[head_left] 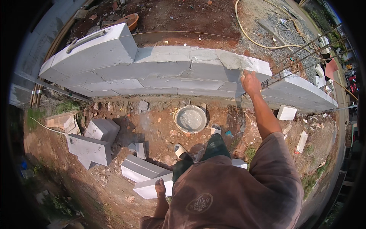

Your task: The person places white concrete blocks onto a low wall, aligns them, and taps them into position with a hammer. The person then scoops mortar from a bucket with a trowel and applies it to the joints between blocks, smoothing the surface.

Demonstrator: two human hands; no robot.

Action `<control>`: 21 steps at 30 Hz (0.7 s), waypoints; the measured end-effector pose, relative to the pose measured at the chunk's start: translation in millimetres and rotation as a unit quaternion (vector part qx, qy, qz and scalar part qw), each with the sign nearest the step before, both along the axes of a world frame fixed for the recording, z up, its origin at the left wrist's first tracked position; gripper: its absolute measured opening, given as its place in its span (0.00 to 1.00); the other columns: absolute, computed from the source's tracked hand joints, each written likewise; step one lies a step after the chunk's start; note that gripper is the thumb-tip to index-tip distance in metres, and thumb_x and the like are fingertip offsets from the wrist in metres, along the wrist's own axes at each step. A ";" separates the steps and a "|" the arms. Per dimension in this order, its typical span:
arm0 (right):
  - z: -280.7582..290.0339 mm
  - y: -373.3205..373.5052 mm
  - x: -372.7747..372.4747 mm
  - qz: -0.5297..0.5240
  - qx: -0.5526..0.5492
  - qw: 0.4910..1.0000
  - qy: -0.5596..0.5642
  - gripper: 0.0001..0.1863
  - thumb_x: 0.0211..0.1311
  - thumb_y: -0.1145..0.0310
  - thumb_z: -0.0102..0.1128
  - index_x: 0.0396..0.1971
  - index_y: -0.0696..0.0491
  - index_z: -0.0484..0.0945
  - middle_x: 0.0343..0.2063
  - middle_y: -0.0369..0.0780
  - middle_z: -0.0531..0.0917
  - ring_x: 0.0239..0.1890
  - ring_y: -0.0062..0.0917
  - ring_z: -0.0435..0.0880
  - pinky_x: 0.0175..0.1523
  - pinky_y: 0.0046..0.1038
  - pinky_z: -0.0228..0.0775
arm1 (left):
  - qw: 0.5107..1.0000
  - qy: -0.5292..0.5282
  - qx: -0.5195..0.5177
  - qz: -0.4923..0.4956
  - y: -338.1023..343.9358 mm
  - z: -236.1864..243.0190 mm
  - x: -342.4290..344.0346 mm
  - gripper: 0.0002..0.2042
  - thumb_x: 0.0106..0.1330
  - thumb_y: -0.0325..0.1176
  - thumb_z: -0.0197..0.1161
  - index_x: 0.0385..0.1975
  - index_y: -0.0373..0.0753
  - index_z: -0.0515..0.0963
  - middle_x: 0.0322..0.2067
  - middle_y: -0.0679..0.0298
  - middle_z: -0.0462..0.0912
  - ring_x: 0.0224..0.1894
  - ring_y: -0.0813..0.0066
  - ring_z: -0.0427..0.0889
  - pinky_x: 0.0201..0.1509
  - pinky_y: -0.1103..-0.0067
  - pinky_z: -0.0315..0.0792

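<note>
My right hand (251, 83) reaches out to the wall and grips the handle of a trowel (230, 60). Its broad blade lies against the top of the wall of pale grey blocks (164, 70), where wet grey mortar (204, 54) is spread. Low by my body, my left hand (160, 188) is loosely closed, with nothing visible in it, above white blocks (150, 187) on the ground. Between my feet and the wall stands a round tub (175, 123) holding grey mortar.
A block (91, 49) with a level-like bar (85, 41) on it sits higher at the wall's left. A string (179, 32) runs above the wall. Steel rods (289, 63) jut out at right. Loose blocks (89, 147) lie left; a hose (244, 28) curls beyond.
</note>
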State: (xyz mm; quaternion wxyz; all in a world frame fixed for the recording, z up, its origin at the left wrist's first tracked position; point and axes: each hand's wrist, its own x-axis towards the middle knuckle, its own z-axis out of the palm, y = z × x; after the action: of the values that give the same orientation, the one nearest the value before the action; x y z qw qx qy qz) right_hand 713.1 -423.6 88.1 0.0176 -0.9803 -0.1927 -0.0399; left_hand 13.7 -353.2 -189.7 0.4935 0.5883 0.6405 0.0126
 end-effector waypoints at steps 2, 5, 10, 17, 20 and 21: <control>-4.7 -6.1 4.2 -0.020 0.002 1.000 0.013 0.22 0.58 0.59 0.55 0.54 0.45 0.71 0.47 0.51 0.71 0.44 0.47 0.78 0.46 0.44 0.71 | 1.000 -0.012 0.014 0.005 3.7 2.5 3.5 0.19 0.65 0.41 0.55 0.38 0.26 0.75 0.31 0.47 0.80 0.34 0.58 0.78 0.42 0.69 0.70; -7.4 -44.3 19.5 -0.062 0.014 0.997 0.031 0.23 0.58 0.60 0.54 0.54 0.46 0.70 0.47 0.55 0.72 0.43 0.50 0.77 0.46 0.45 0.70 | 0.999 -0.017 0.034 -0.002 1.6 5.7 8.7 0.19 0.65 0.41 0.54 0.38 0.26 0.75 0.31 0.47 0.80 0.34 0.58 0.78 0.42 0.69 0.70; -42.1 -82.7 26.4 -0.091 0.063 0.993 0.037 0.25 0.59 0.57 0.54 0.55 0.48 0.69 0.45 0.53 0.71 0.46 0.49 0.75 0.47 0.44 0.69 | 0.996 0.045 -0.025 -0.079 -11.0 27.7 20.6 0.19 0.66 0.41 0.54 0.37 0.25 0.75 0.30 0.46 0.80 0.34 0.57 0.78 0.42 0.68 0.70; -139.4 -91.0 -13.3 -0.151 0.209 0.966 0.001 0.26 0.59 0.57 0.54 0.56 0.52 0.68 0.45 0.59 0.72 0.45 0.56 0.73 0.50 0.46 0.65 | 0.992 0.064 0.047 -0.100 4.2 39.4 27.2 0.17 0.65 0.40 0.55 0.36 0.27 0.75 0.30 0.45 0.80 0.35 0.55 0.79 0.41 0.68 0.71; -144.7 -125.7 -42.3 -0.123 0.201 0.972 0.017 0.23 0.62 0.61 0.51 0.54 0.56 0.67 0.45 0.59 0.71 0.45 0.54 0.73 0.49 0.44 0.66 | 0.989 0.049 0.079 -0.118 15.2 54.6 47.5 0.20 0.64 0.42 0.57 0.39 0.27 0.75 0.34 0.42 0.80 0.39 0.51 0.80 0.42 0.67 0.73; -140.4 -137.2 -52.8 -0.082 0.211 0.974 0.027 0.23 0.61 0.64 0.53 0.53 0.61 0.67 0.43 0.58 0.71 0.42 0.51 0.74 0.47 0.41 0.68 | 0.989 0.065 0.066 -0.112 14.6 58.0 52.9 0.20 0.64 0.43 0.57 0.39 0.27 0.75 0.34 0.42 0.80 0.39 0.51 0.80 0.42 0.68 0.73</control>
State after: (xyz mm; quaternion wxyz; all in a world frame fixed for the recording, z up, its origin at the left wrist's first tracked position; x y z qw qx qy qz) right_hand 660.3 -560.7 -52.3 0.2254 -0.9678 -0.0981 -0.0545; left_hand 66.6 -338.6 -131.7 0.4089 0.6872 0.5992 -0.0387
